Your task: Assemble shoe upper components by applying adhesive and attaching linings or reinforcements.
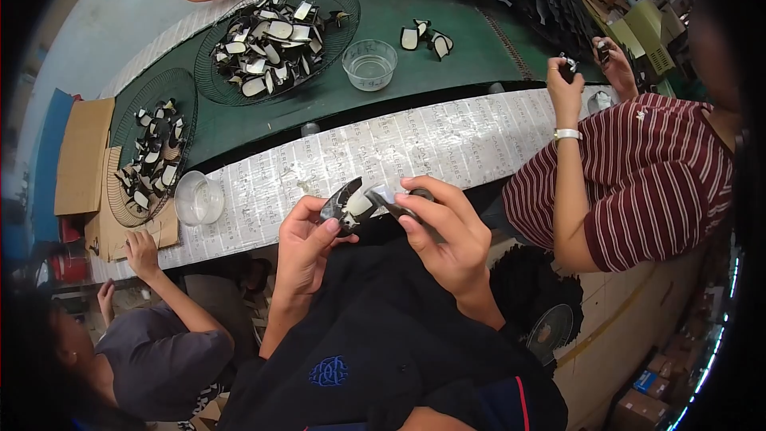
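Observation:
In front of my chest, my left hand (307,235) pinches a small black-covered piece with a pale face (357,206), which looks like a shoe heel. Close beside it, my right hand (448,233) grips a second dark piece with a light grey face (384,195). The two pieces nearly meet; whether they touch I cannot tell. My right fingers partly hide the second piece.
On the green table (319,116) stand a large wire basket (209,80) of similar pieces, a smaller basket (188,84) and a clear bowl (369,65). Another clear bowl (199,199) sits nearer. Co-workers sit left and right (638,183); dark sheets (558,4) lie far right.

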Demonstrator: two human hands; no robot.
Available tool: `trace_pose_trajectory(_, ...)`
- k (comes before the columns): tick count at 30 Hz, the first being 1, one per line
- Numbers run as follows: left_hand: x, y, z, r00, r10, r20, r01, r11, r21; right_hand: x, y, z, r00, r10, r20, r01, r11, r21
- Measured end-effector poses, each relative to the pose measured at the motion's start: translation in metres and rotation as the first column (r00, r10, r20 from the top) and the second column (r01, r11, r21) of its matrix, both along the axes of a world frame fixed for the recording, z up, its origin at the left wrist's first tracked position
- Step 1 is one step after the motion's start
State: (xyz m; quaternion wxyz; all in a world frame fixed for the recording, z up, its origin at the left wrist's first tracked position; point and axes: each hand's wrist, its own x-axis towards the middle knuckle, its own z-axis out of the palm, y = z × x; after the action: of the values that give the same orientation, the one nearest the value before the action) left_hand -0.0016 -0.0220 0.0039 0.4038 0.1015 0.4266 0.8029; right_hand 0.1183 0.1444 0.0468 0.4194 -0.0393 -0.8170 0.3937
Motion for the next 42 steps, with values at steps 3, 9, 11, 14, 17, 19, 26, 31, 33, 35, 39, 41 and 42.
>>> trace_pose_trajectory(3,0.000,0.000,0.001,1.000,0.001,-0.031,-0.001,1.000,-0.013,-0.004,0.004,0.001,0.996,0.090,0.000,-0.090,0.994,0.067)
trace_pose_trajectory(9,0.002,0.003,0.002,0.998,-0.006,-0.063,0.003,0.998,-0.059,-0.007,0.004,-0.001,0.986,0.142,0.085,-0.154,0.975,0.159)
trace_pose_trajectory(11,0.003,0.003,0.001,0.997,-0.004,-0.078,-0.002,0.997,-0.073,-0.006,0.003,0.000,0.984,0.151,0.100,-0.165,0.974,0.155)
trace_pose_trajectory(14,0.003,0.004,-0.001,0.993,0.003,-0.121,-0.010,0.998,-0.058,-0.008,0.003,0.000,0.982,0.162,0.100,-0.176,0.972,0.158)
trace_pose_trajectory(17,0.003,0.006,-0.001,0.989,-0.001,-0.145,-0.010,0.997,-0.070,-0.009,0.003,-0.002,0.985,0.150,0.089,-0.164,0.970,0.181)
trace_pose_trajectory(19,0.004,0.006,-0.001,0.989,-0.007,-0.148,-0.004,0.997,-0.077,-0.009,0.004,-0.002,0.987,0.134,0.093,-0.150,0.969,0.195)
trace_pose_trajectory(26,0.005,0.008,-0.001,0.984,0.008,-0.178,-0.025,0.995,-0.095,-0.009,0.007,-0.007,0.997,-0.017,0.069,-0.006,0.945,0.326)
trace_pose_trajectory(31,0.004,0.004,0.005,0.998,-0.027,-0.062,0.020,0.994,-0.110,-0.005,0.013,-0.004,0.998,-0.061,0.020,0.051,0.947,0.317)
trace_pose_trajectory(33,0.003,0.003,0.004,0.999,-0.041,-0.033,0.038,0.996,-0.075,-0.002,0.018,-0.004,0.994,-0.107,0.001,0.106,0.983,0.150)
trace_pose_trajectory(35,0.001,0.001,0.001,0.999,-0.050,-0.003,0.050,0.998,-0.041,-0.005,0.030,-0.013,0.991,-0.131,-0.040,0.135,0.984,0.113)
trace_pose_trajectory(39,0.001,-0.002,-0.004,0.996,-0.090,0.006,0.090,0.996,0.018,-0.016,0.051,-0.039,0.981,-0.191,-0.034,0.177,0.953,-0.244)
trace_pose_trajectory(41,0.002,-0.003,-0.005,0.994,-0.105,0.006,0.105,0.994,0.027,-0.028,0.066,-0.070,0.987,-0.133,-0.085,0.068,0.846,-0.528)
trace_pose_trajectory(42,0.002,-0.003,-0.006,0.994,-0.106,0.010,0.106,0.994,0.019,-0.034,0.073,-0.087,0.987,-0.133,-0.087,0.067,0.846,-0.529)
